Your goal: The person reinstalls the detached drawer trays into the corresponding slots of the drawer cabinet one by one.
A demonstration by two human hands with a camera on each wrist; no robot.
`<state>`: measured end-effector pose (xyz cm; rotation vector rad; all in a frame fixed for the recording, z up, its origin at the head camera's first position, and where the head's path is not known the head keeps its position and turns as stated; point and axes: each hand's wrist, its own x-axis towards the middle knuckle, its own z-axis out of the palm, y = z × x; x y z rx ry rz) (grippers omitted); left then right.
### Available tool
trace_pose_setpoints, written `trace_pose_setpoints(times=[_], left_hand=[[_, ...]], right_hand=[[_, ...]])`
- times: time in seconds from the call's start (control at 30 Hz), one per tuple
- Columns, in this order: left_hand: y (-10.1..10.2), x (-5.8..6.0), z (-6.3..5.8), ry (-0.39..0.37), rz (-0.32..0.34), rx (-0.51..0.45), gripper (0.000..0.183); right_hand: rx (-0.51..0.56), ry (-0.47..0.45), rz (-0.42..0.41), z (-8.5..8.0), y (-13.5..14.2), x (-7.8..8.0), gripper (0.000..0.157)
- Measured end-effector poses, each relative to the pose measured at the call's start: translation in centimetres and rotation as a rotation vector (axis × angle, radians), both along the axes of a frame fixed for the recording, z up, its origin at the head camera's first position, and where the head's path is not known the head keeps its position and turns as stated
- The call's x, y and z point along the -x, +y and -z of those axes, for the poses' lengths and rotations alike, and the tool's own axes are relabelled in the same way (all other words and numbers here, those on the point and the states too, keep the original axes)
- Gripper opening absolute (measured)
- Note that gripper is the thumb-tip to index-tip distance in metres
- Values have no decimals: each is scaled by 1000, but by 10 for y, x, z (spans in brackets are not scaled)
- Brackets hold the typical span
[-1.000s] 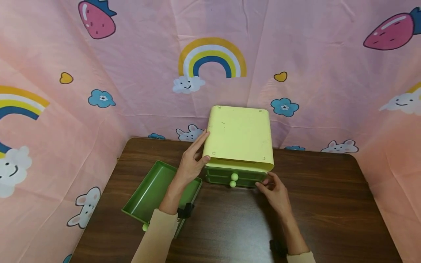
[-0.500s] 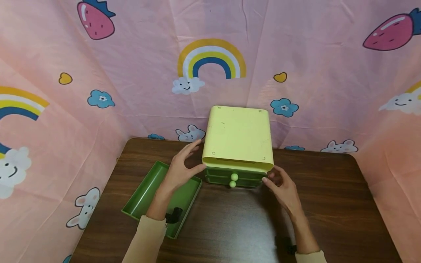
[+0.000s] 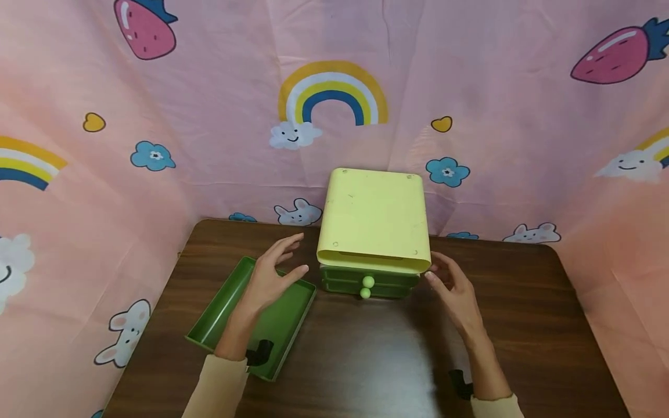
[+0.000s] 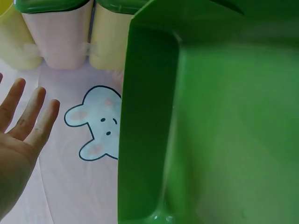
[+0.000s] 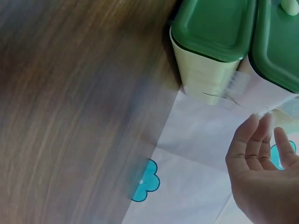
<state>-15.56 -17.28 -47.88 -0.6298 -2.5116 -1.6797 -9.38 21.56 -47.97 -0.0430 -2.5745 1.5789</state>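
Observation:
A small drawer cabinet [image 3: 373, 215] with a pale yellow top stands near the back of the table. Its top slot is open at the front; below are two green drawer fronts [image 3: 342, 280] with light green knobs. A pulled-out green drawer [image 3: 284, 325] lies left of it, its inside bare where visible. Over that drawer hovers my left hand [image 3: 269, 278], fingers spread and apart from the cabinet. Beside the cabinet's right side is my right hand [image 3: 460, 296], fingers loosely bent and holding nothing. Whether its fingertips touch the side, I cannot tell.
The dark wooden table [image 3: 366, 360] has its left edge close to the drawer. A pink patterned cloth [image 3: 235, 87] hangs behind and at both sides. In the right wrist view, clear tape [image 5: 237, 83] joins the cabinet's yellow and pink sections.
My left hand has come off the cabinet's left side and moved left. The right hand has drawn away from the lower drawers' right corner. Cabinet and loose drawer stay put.

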Motion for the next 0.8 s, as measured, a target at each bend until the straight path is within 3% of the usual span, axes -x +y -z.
trace_pose_setpoints(times=[0.2, 0.4, 0.53, 0.8], left_hand=[[-14, -2, 8, 64, -54, 62, 56], [-24, -4, 12, 104, -116, 83, 53], [-33, -6, 9, 67, -117, 92, 57], [-46, -11, 5, -8, -123, 168, 57]], right_hand=[[71, 33, -31, -2, 0, 1, 48], [75, 134, -49, -11, 5, 5, 49], [87, 178, -87, -18, 5, 9, 51], [126, 171, -99, -25, 2, 11, 52]])
